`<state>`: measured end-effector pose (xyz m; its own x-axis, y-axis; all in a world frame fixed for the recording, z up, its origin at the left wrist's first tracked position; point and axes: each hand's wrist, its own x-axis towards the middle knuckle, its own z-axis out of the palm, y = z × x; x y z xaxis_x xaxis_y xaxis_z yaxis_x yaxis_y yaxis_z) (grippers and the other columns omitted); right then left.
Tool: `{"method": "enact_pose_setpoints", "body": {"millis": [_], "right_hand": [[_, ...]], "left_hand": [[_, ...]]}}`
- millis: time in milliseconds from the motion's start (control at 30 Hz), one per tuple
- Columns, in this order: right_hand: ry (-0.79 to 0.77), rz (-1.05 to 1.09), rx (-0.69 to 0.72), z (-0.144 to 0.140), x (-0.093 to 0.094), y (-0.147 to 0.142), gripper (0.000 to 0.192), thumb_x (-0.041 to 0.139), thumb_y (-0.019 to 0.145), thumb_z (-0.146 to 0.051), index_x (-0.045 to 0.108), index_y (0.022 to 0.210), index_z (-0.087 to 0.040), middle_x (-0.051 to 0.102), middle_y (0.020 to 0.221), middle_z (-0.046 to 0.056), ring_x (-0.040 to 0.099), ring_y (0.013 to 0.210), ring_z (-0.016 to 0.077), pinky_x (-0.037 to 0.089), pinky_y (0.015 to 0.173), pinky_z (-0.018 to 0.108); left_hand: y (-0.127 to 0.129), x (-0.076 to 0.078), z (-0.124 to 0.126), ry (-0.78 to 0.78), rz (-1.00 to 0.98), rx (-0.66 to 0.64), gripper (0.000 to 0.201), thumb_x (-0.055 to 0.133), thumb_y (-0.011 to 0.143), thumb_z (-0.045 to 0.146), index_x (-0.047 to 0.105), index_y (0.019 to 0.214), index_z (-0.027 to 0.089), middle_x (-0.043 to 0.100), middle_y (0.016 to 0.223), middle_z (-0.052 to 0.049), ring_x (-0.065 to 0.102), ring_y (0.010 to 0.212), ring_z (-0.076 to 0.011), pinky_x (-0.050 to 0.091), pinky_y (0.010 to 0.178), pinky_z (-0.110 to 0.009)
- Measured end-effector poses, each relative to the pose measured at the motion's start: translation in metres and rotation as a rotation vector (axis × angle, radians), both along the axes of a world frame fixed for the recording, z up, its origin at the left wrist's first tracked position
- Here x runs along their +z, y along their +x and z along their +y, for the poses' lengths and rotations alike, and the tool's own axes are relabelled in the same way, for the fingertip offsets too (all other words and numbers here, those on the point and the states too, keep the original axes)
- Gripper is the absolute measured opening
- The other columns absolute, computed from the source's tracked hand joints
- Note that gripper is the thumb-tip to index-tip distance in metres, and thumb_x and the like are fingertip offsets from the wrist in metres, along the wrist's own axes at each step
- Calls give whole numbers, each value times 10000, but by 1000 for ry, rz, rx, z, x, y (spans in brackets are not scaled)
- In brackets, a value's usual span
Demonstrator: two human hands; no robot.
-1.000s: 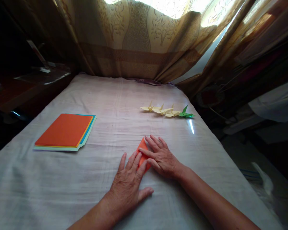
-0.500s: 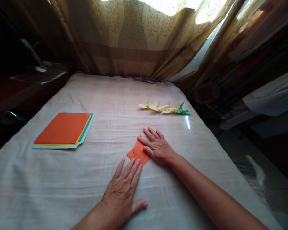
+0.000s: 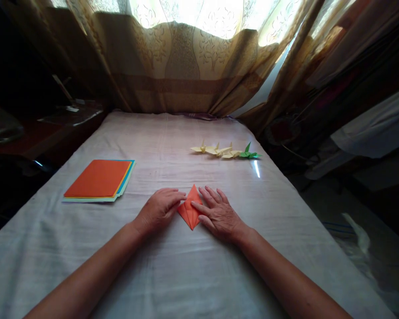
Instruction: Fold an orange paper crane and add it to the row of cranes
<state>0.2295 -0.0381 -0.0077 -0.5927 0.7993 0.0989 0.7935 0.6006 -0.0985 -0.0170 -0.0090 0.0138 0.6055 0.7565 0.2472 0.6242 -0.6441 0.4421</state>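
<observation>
A curtain (image 3: 182, 57) hangs beyond the pale sheet (image 3: 159, 274). One paper stack (image 3: 98, 178), three cream birds (image 3: 217, 151), one green bird (image 3: 248, 154); one orange paper (image 3: 190, 215) partly beneath the loosely spread right hand (image 3: 221, 215); left hand's (image 3: 159, 207) grip unclear.

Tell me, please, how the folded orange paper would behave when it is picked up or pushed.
The folded orange paper is probably very light, being small and thin. Its visible fold lines suggest layers, so it may feel stiffer than a single sheet. Lying flat on the pale cloth, it would likely slide rather than roll if pushed.
</observation>
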Motion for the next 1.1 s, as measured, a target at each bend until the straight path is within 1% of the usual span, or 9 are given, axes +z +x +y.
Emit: {"method": "enact_pose_setpoints", "body": {"millis": [67,167,267,333,467,533,633,833,1100], "right_hand": [[-6,5,9,1,0,0,451,450,977,-453,470,1418,-364,264,1588,98,211,1461,307,167,1144,540],[-13,15,38,3,-1,0,450,443,978,-465,480,1413,-357,250,1591,108,204,1461,314,155,1145,542],[-16,30,79,3,-1,1,433,444,975,-477,515,1385,-360,275,1581,112,219,1453,320,147,1139,547],[-7,52,103,1,0,2,421,461,967,-482,543,1361,-359,315,1562,111,244,1439,323,153,1132,541],[11,112,121,-5,5,-5,381,479,959,-460,620,1276,-304,472,1445,112,386,1322,299,247,1081,470],[8,134,104,-8,6,-12,368,481,959,-436,621,1261,-278,549,1343,103,459,1210,273,299,1024,431],[23,169,85,-10,7,-23,376,492,955,-426,593,1279,-264,579,1263,96,484,1122,257,318,963,410],[13,243,61,-9,5,-28,320,472,967,-372,619,1215,-233,589,1242,95,479,1131,244,309,941,390],[44,241,102,-10,8,-26,328,481,961,-364,632,1213,-217,611,1218,95,490,1134,243,305,944,387]], "left_hand": [[4,-6,18,-24,58,-43,409,414,926,137,636,1237,285,635,1319,-12,490,1315,-240,333,1095,-524],[13,-10,38,-113,155,-105,408,449,934,139,639,1231,344,581,1380,20,373,1401,-269,206,1124,-610],[17,-9,53,-164,241,-139,382,500,940,169,645,1221,383,502,1453,18,300,1435,-301,159,1125,-629],[16,-8,61,-193,282,-165,339,517,959,240,640,1227,407,432,1506,9,261,1449,-313,146,1131,-619],[11,-5,75,-229,320,-183,270,534,967,364,660,1199,423,351,1555,-7,217,1463,-322,130,1145,-586],[10,-6,78,-232,320,-188,257,548,960,376,671,1180,430,341,1562,-4,207,1465,-328,117,1146,-587],[10,-7,78,-228,287,-200,247,557,953,396,679,1164,434,345,1562,5,209,1465,-328,101,1151,-581],[9,-9,76,-229,228,-213,259,608,910,457,682,1157,438,363,1554,10,210,1465,-319,92,1157,-569],[13,-12,76,-235,184,-166,226,654,886,425,700,1105,459,395,1536,21,246,1455,-307,91,1149,-589]]}}
